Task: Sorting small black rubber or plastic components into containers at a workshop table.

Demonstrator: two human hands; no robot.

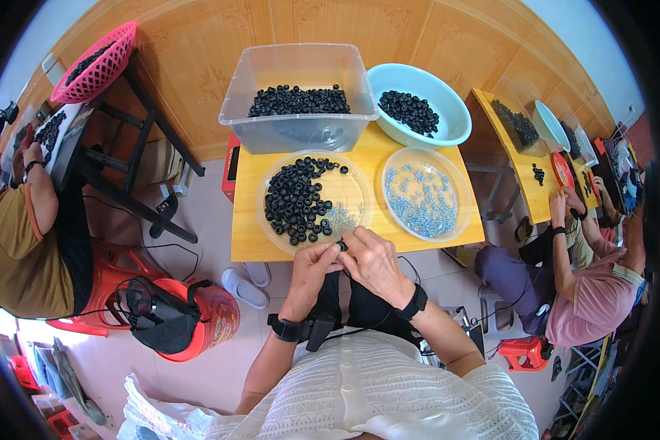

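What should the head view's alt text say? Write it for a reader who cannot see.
Both hands, left hand and right hand, pinch a small black ring at the edge of a wooden table, beside a clear tray of black rings and another of small silvery parts.

On the yellow wooden desk (249,242) we see black rings (293,202) heaped in a clear round dish (353,192) near the front edge; silvery-blue small parts (422,194) fill a second clear dish (458,183) toward the right edge; a clear tub (271,70) and a pale blue bowl (455,110) at the back edge hold more black rings. We also note a pink basket (99,62) on a black stand (147,110), a red stool (220,315), and our own white knitted top (389,389) with black wristbands (416,302).
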